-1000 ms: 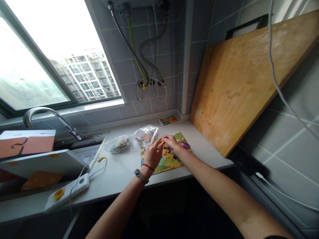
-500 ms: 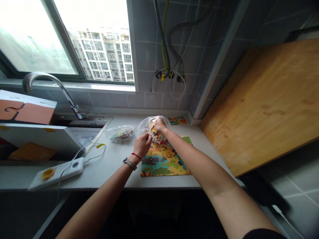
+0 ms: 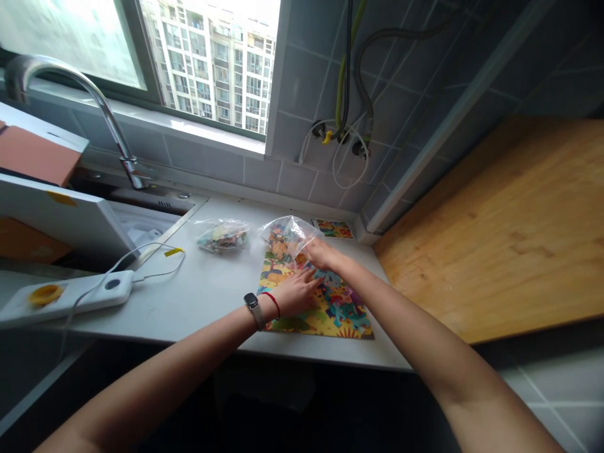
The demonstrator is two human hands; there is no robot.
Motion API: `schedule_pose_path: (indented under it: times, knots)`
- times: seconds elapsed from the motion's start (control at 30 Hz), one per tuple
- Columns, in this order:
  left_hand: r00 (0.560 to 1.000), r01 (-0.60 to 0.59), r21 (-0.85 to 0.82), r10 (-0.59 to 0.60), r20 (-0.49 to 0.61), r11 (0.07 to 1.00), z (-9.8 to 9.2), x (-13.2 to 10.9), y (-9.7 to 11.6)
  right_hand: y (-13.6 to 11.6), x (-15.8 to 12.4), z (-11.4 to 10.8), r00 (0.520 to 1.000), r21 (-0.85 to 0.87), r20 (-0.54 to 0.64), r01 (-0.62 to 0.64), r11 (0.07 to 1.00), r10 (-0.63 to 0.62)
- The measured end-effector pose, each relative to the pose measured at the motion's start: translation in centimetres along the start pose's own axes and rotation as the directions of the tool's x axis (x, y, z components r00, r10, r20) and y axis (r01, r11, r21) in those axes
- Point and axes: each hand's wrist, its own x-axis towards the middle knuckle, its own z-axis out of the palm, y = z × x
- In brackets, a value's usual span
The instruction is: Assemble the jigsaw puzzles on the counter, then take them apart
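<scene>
My left hand [image 3: 298, 293] lies with stretched fingers on a colourful animal-picture jigsaw puzzle [image 3: 346, 314] near the counter's front edge. Just above it, my right hand [image 3: 321, 253] has its fingers curled at the right side of a clear plastic bag [image 3: 289, 228], gripping the bag. Through the bag, printed patches show; I cannot tell whether they are loose pieces inside or the puzzle beneath. Left of this bag rests a second plastic bag [image 3: 224, 236], filled with puzzle pieces. A small picture card [image 3: 334, 229] lies behind my right hand.
A power strip [image 3: 66, 296] with a white cable lies at the left on the white counter [image 3: 198, 302]. Beyond it are a sink with a curved tap [image 3: 101, 104] and boxes. On the right leans a large wooden board [image 3: 500, 239]. Hoses [image 3: 346, 69] hang along the tiled wall.
My left hand has left the bag, opened and come down onto the puzzle. My right hand has moved slightly nearer, still at the bag, which looks flatter. The view has shifted and tilted.
</scene>
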Motion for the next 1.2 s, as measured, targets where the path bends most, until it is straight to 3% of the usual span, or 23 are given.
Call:
schedule_pose_path:
  times: [0.1,0.17,0.27,0.33,0.4,0.5,0.6,0.73,0.83,0.93,1.07,1.2]
  knots:
    - [0.996,-0.005,-0.038,0.009,0.090,0.999,-0.7,1.3,-0.5,1.3,-5.1,-1.1,0.997,0.000,0.001,0.076,0.997,-0.076]
    - [0.992,-0.014,-0.064,0.022,0.126,0.998,-1.5,2.1,-1.0,2.5,-8.5,-2.4,0.998,0.021,0.035,0.050,0.999,-0.050]
    - [0.979,0.061,-0.105,-0.039,0.198,0.993,-2.4,3.4,-1.5,3.7,-12.7,-3.9,0.966,0.019,0.186,-0.189,0.982,0.182]
    - [0.959,0.138,-0.121,-0.102,0.264,0.983,-2.7,4.2,-1.5,3.6,-14.7,-4.1,0.892,0.036,0.332,-0.337,0.941,0.306]
    - [0.948,0.166,-0.099,-0.131,0.290,0.981,-2.7,4.9,-1.1,2.9,-16.0,-3.5,0.830,0.035,0.384,-0.451,0.892,0.405]
    - [0.967,0.087,-0.043,-0.074,0.244,0.995,-2.5,5.4,-0.1,1.5,-17.0,-1.8,0.776,-0.009,0.279,-0.587,0.809,0.566]
    - [0.974,0.012,-0.022,-0.006,0.227,1.000,-1.8,5.5,0.8,1.2,-17.0,-0.7,0.764,0.015,0.243,-0.619,0.785,0.597]
    - [0.961,0.062,0.038,-0.070,0.269,0.997,-1.2,6.3,1.1,2.6,-16.7,-0.7,0.747,0.038,0.276,-0.637,0.770,0.605]
    - [0.951,0.089,0.098,-0.113,0.286,0.991,-1.4,7.4,1.1,3.7,-16.7,-1.0,0.714,0.053,0.211,-0.690,0.722,0.668]
    - [0.950,0.069,0.153,-0.112,0.292,0.986,-1.9,8.0,1.6,4.4,-17.1,-0.8,0.727,0.129,0.139,-0.686,0.716,0.672]
    - [0.958,-0.016,0.236,-0.052,0.281,0.972,-2.0,6.9,3.7,4.8,-17.9,-0.3,0.732,0.239,0.113,-0.677,0.696,0.672]
    - [0.977,-0.081,0.340,0.007,0.213,0.937,-1.7,4.9,6.2,4.9,-18.7,-0.5,0.701,0.417,0.137,-0.682,0.601,0.700]
